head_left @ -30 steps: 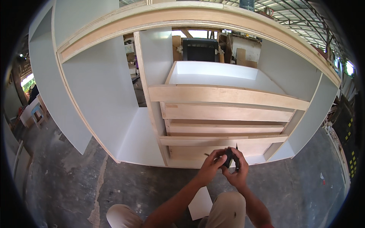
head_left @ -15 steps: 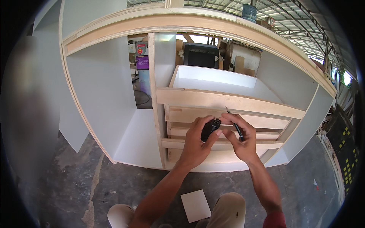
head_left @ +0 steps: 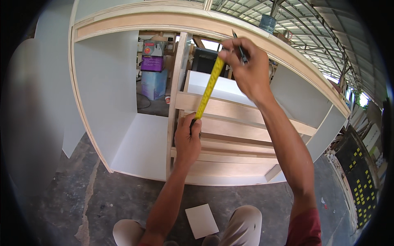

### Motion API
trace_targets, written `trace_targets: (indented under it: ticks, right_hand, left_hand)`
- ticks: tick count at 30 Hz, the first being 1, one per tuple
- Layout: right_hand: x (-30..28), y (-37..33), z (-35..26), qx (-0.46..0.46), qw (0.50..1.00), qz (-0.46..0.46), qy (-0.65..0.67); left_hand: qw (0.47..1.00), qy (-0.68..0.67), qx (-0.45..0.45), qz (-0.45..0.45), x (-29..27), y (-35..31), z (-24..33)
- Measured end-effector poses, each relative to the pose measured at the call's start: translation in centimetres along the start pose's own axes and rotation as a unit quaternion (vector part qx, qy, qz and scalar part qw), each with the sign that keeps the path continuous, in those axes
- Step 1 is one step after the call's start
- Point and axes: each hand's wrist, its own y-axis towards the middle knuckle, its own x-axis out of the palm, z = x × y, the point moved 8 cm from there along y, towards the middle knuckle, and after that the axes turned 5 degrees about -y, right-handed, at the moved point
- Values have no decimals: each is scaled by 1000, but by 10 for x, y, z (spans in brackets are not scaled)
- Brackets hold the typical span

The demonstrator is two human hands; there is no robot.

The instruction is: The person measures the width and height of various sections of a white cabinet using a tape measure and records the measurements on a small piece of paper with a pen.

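My left hand (head_left: 188, 141) is wrapped round the black case of a tape measure (head_left: 192, 126), low in front of the drawer fronts. From it the yellow blade (head_left: 209, 88) runs up at a slant. Its free end is pinched between the thumb and finger of my right hand (head_left: 250, 69), raised near the cabinet's top rail. A dark pencil (head_left: 239, 47) also sits among the right-hand fingers, its tip pointing up. Behind both hands stands the wooden cabinet frame (head_left: 177, 74), with drawer fronts (head_left: 230, 128) stacked on the right and an open compartment on the left.
A pale square board (head_left: 202, 221) lies on the concrete floor between my knees. Boxes (head_left: 154, 84) show through the cabinet's open back. A blue water bottle (head_left: 267, 23) is beyond the top rail. Sheet materials and a dark panel with yellow squares (head_left: 359, 188) lean at the right.
The yellow blade is now drawn out of the case. My right hand has risen with its end and the pencil, while the left hand moved lower and leftward.
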Motion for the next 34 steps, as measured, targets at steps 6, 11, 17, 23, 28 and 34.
trace_targets:
  ticks: [6,11,17,23,28,34]
  right_hand:
    - [33,48,-17,-142,978,117,-98]
    - [62,44,-27,-234,950,144,-145]
    - [69,42,-21,-273,931,154,-187]
    - [68,38,-33,-303,912,149,-232]
    - [67,38,-38,-256,929,106,-247]
    - [61,34,-38,-274,934,79,-215]
  left_hand:
    - [995,-62,-63,53,-4,6,-42]
    - [993,-29,-46,103,-21,8,-39]
    - [988,19,-24,152,-32,11,-37]
    - [970,147,7,191,-39,9,-24]
    - [962,208,-14,179,-42,9,-16]
    - [962,213,-16,171,-42,10,-18]
